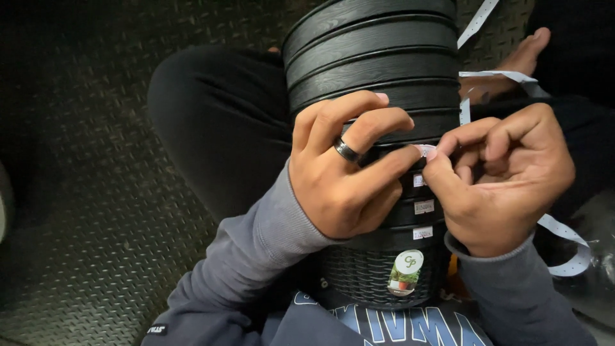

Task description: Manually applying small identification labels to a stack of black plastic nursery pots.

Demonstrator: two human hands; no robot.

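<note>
Nearest, a nested stack of black ribbed plastic plant pots [378, 77] is laid across the lap of a person in a grey sweatshirt, its basket-weave outer pot closest to the body and marked with a round white-and-green picture sticker [406, 272]. Above that sticker, small white rectangular labels [423, 206] are seen on three successive rims, one per pot, so that part of the work can be judged as done. At the next rim up, a further small white label [425, 150] is being pressed on between the two hands. The left hand [343, 176], with a dark ring [346, 151] on one finger, is curled over the stack, its thumb laid against the label and its fingers resting on the ribs above; its grip is loosely closed around the pots rather than pinched. The right hand [506, 182] is drawn into a near fist, thumb and forefinger pinched together at the label's edge. Behind that hand, a white paper backing strip [567, 240] is looped to the side and trails upward past the stack; whether more labels are left on it cannot be told. Farther along, at least five rims are shown without labels, so most of the stack appears yet to be done. Beyond lie a bare foot [522, 57] and a dark diamond-plate floor [96, 192].
</note>
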